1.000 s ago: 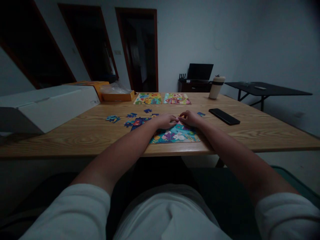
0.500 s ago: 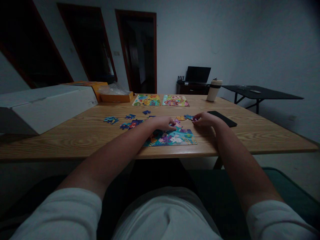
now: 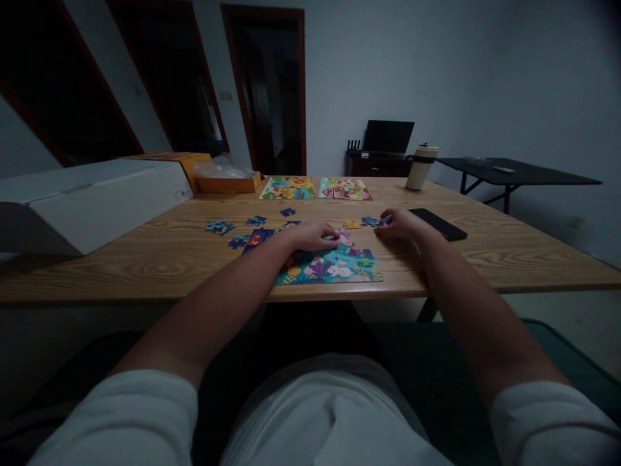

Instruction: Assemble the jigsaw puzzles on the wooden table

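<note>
A partly assembled colourful jigsaw puzzle [image 3: 334,266] lies near the front edge of the wooden table [image 3: 145,259]. My left hand [image 3: 310,234] rests flat on its upper left part, fingers down on the pieces. My right hand [image 3: 400,224] lies just right of the puzzle's top, fingertips touching a small blue loose piece [image 3: 371,221]; whether it grips the piece I cannot tell. An orange loose piece [image 3: 352,224] lies between my hands. Several blue loose pieces [image 3: 219,227] are scattered to the left.
Two finished puzzles [image 3: 288,188] [image 3: 343,189] lie further back. A black phone [image 3: 437,224] lies right of my right hand, a cup [image 3: 420,167] behind it. A large white box [image 3: 92,194] and an orange box [image 3: 228,184] stand at the left. A black side table [image 3: 519,173] is at the right.
My right hand has moved from the puzzle's top middle out to the right, onto the blue loose piece. My left hand stays on the puzzle.
</note>
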`<state>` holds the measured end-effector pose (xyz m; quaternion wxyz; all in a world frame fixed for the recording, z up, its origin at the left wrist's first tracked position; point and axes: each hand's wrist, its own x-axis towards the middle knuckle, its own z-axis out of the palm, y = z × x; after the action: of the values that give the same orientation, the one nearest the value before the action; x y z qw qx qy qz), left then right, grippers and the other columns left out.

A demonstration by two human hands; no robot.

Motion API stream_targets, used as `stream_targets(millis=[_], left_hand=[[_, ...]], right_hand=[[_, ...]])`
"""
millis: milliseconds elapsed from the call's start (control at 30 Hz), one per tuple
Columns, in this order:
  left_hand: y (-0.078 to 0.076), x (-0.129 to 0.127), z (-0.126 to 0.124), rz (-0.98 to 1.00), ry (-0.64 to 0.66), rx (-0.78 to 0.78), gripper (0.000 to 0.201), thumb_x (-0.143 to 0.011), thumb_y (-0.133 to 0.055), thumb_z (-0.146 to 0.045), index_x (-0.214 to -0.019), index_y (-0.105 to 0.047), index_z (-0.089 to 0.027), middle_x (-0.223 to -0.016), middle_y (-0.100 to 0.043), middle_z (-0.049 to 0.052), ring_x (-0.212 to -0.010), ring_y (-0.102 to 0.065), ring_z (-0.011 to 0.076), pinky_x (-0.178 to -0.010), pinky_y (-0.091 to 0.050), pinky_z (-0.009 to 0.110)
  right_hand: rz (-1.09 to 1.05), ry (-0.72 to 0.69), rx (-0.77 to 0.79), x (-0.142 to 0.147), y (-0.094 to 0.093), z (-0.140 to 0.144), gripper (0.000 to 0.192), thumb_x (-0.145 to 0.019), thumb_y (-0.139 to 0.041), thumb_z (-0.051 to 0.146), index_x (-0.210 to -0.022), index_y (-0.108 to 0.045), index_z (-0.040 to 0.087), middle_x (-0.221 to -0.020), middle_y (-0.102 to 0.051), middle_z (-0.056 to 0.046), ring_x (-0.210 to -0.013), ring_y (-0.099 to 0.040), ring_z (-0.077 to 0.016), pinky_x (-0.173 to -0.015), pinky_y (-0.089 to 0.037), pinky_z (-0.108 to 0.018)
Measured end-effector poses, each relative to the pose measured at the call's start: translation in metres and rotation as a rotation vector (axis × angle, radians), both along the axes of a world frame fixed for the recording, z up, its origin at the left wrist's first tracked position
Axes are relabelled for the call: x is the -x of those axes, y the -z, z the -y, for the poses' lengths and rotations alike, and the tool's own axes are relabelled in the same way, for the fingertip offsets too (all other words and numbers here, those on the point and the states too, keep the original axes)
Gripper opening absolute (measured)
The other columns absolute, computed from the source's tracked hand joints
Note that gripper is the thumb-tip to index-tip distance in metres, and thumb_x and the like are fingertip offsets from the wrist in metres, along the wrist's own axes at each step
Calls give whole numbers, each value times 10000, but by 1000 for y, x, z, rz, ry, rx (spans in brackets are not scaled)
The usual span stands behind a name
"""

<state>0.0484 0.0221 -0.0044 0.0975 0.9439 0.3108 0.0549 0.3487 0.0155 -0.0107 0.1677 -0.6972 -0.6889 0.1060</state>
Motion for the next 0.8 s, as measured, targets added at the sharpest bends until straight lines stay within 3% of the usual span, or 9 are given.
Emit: stream_targets(millis=[100, 300, 800], left_hand=[[2, 1, -2, 22, -11, 11, 478, -916, -501, -516, -1254, -665, -219, -1276, -659, 89, -1117, -611, 213, -927, -417, 254], [-2, 1, 1, 29, -14, 6, 456, -918, -503, -512, -1247, -668, -243, -1310, -642, 56, -1154, -595, 212, -960, -405, 254], [1, -4, -5, 62, -81, 94, 443, -897, -552, -466, -1234, -682, -209, -1241, -678, 57, -1088, -615, 221, -949, -417, 260]], right_hand=[[-112, -30, -40, 11, -1, 2, 572, -748, -754, 437, -1233, -610, 169, -1015, -718, -109, -750, -647, -192, -618, -475, -271], [-110, -378, 48, 35, -2, 10, 412, -784, -724, 472, -1106, -713, 216, -999, -731, -47, -777, -635, -164, -662, -468, -249], [-108, -478, -39, 43, 5, 8, 392, -807, -716, 426, -1136, -751, 217, -1129, -718, -73, -911, -646, -204, -805, -479, -259]])
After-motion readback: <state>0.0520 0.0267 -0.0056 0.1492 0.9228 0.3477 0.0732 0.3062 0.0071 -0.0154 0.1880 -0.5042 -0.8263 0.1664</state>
